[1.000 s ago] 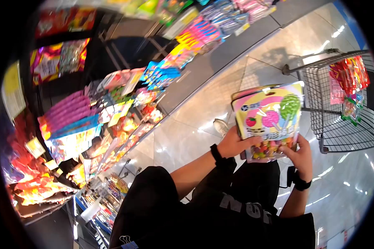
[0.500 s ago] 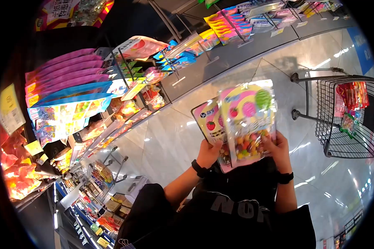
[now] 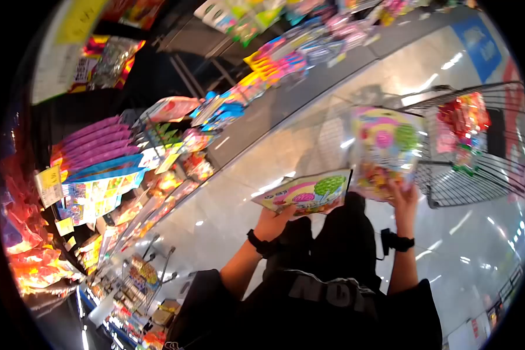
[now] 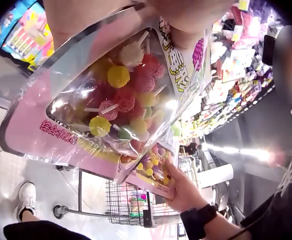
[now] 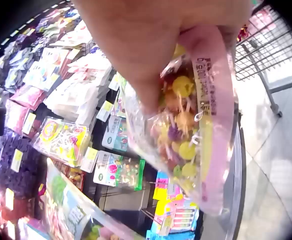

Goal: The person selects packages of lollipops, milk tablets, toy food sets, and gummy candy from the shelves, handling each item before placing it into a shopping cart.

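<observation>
My left hand (image 3: 275,223) grips the lower left edge of a candy bag (image 3: 309,195), which is tilted in the head view. The left wrist view shows lollipops through the clear window of that bag (image 4: 118,85). My right hand (image 3: 405,204) pinches the bottom of a second candy bag (image 3: 385,140), held upright and blurred beside the shopping cart. In the right wrist view, the thumb of my right hand (image 5: 156,45) presses on this bag (image 5: 213,125) with its round candies. The two bags are apart.
At the right is a wire shopping cart (image 3: 472,181) with red packets (image 3: 465,114) in it. Shelves with hanging candy bags (image 3: 99,143) run along the left and top. Another cart (image 3: 143,274) stands at the lower left.
The two bags, overlapping earlier, have separated. My left hand has moved left and lower with one, now tilted flatter; my right hand has moved right with the other, toward the cart.
</observation>
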Demonstrator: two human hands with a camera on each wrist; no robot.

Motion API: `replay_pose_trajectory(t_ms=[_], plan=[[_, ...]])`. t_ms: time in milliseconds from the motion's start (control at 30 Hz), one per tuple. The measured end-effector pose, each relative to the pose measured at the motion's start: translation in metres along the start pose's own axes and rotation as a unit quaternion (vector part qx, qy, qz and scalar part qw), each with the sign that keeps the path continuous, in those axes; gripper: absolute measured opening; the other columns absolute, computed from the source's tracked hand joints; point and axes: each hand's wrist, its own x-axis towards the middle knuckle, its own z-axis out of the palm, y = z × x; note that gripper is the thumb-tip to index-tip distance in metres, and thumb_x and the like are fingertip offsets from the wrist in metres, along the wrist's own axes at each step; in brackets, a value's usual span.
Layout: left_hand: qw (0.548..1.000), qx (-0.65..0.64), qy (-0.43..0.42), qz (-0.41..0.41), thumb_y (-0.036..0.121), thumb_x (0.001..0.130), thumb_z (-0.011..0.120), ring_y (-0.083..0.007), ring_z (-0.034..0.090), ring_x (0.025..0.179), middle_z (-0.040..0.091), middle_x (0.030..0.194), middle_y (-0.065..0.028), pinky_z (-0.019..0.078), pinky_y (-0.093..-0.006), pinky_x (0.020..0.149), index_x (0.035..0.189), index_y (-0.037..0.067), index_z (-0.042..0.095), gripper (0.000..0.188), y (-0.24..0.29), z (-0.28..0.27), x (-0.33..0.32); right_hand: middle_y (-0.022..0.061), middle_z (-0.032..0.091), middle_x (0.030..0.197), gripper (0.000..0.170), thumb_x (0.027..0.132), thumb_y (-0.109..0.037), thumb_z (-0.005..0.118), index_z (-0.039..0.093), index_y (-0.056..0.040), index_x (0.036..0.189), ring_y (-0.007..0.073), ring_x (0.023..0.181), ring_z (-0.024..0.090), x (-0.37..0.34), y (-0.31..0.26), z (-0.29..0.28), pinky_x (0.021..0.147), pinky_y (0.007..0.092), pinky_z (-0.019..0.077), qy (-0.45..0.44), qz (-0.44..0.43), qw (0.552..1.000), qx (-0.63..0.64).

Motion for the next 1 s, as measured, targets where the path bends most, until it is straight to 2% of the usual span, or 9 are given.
replay_pose_trajectory(t_ms=[67, 167, 300, 333, 467, 567, 700, 800, 1000], plan=[[0.993, -0.059, -0.099, 0.005, 0.004, 0.095, 0.061, -0.0186, 0.056, 0.121, 0.055, 0.136, -0.0114, 0.0493, -0.0308, 0.098, 0.149, 0.000, 0.034, 0.061, 0.048, 0.034, 0.004, 0.0078, 0.069, 0.103, 0.033, 0.089, -0.002, 0.071, 0.057, 0.0006, 0.118, 0.0135, 0.087, 0.067, -0.013, -0.021, -0.001, 0.074, 0.0274, 0.0565, -0.106, -0.017, 0.994, 0.011], [0.987, 0.002, -0.142, 0.079, 0.005, 0.095, 0.061, -0.0179, 0.055, 0.121, 0.051, 0.140, -0.0117, 0.0494, -0.0313, 0.097, 0.153, 0.001, 0.026, 0.068, 0.056, 0.049, -0.010, 0.0072, 0.065, 0.115, 0.037, 0.091, 0.003, 0.065, 0.054, 0.0007, 0.127, 0.0134, 0.102, 0.063, -0.038, -0.042, 0.003, 0.088, 0.0291, 0.0524, -0.243, -0.036, 0.968, 0.058], [0.987, 0.100, -0.097, 0.085, 0.005, 0.094, 0.062, -0.0160, 0.060, 0.109, 0.061, 0.126, -0.0089, 0.0506, -0.0313, 0.094, 0.141, 0.000, 0.044, 0.050, 0.094, 0.066, -0.048, 0.0057, 0.063, 0.121, 0.039, 0.091, 0.004, 0.061, 0.053, 0.0003, 0.128, 0.0142, 0.111, 0.059, -0.066, -0.086, 0.012, 0.095, 0.0307, 0.0477, -0.294, -0.147, 0.944, 0.011], [0.997, 0.014, -0.077, 0.017, 0.001, 0.094, 0.059, -0.0184, 0.055, 0.119, 0.060, 0.129, -0.0085, 0.0452, -0.0364, 0.102, 0.137, 0.000, 0.046, 0.044, 0.108, 0.071, -0.060, 0.0054, 0.063, 0.121, 0.039, 0.091, 0.004, 0.061, 0.053, 0.0003, 0.128, 0.0141, 0.112, 0.058, -0.066, -0.087, 0.011, 0.095, 0.0306, 0.0471, -0.307, -0.161, 0.938, -0.002], [0.986, 0.049, -0.066, 0.145, 0.007, 0.094, 0.065, -0.0124, 0.064, 0.093, 0.067, 0.109, -0.0072, 0.0555, -0.0287, 0.080, 0.128, -0.002, 0.054, 0.037, 0.124, 0.068, -0.092, 0.0062, 0.063, 0.119, 0.039, 0.089, 0.001, 0.063, 0.054, 0.0007, 0.127, 0.0147, 0.110, 0.058, -0.086, -0.111, 0.015, 0.096, 0.0305, 0.0458, -0.378, -0.202, 0.901, -0.075], [0.992, 0.059, -0.084, 0.078, 0.003, 0.095, 0.060, -0.0158, 0.062, 0.106, 0.065, 0.119, -0.0093, 0.0539, -0.0319, 0.089, 0.130, -0.002, 0.053, 0.036, 0.135, 0.062, -0.116, 0.0066, 0.064, 0.117, 0.036, 0.090, 0.000, 0.063, 0.055, 0.0007, 0.125, 0.0153, 0.109, 0.058, -0.104, -0.135, 0.030, 0.097, 0.0310, 0.0453, -0.412, -0.244, 0.875, -0.074], [0.982, 0.085, -0.004, 0.170, 0.011, 0.092, 0.069, -0.0121, 0.065, 0.091, 0.069, 0.106, -0.0085, 0.0535, -0.0278, 0.082, 0.124, -0.004, 0.056, 0.037, 0.137, 0.062, -0.147, 0.0066, 0.067, 0.114, 0.033, 0.090, -0.001, 0.064, 0.058, 0.0013, 0.123, 0.0142, 0.105, 0.061, -0.127, -0.163, 0.044, 0.093, 0.0304, 0.0479, -0.460, -0.254, 0.846, -0.090], [0.975, 0.098, -0.012, 0.199, 0.005, 0.094, 0.063, -0.0153, 0.062, 0.103, 0.066, 0.118, -0.0110, 0.0522, -0.0312, 0.088, 0.127, -0.003, 0.057, 0.036, 0.136, 0.058, -0.161, 0.0056, 0.069, 0.110, 0.034, 0.088, -0.004, 0.069, 0.061, 0.0005, 0.121, 0.0128, 0.101, 0.062, -0.138, -0.176, 0.050, 0.090, 0.0301, 0.0500, -0.475, -0.237, 0.837, -0.136], [0.968, 0.076, 0.026, 0.239, 0.010, 0.092, 0.068, -0.0133, 0.060, 0.104, 0.065, 0.117, -0.0091, 0.0494, -0.0287, 0.091, 0.124, -0.005, 0.056, 0.037, 0.135, 0.054, -0.177, 0.0064, 0.068, 0.114, 0.036, 0.087, -0.007, 0.072, 0.062, 0.0022, 0.120, 0.0131, 0.103, 0.062, -0.146, -0.185, 0.066, 0.092, 0.0296, 0.0489, -0.517, -0.241, 0.809, -0.143]])
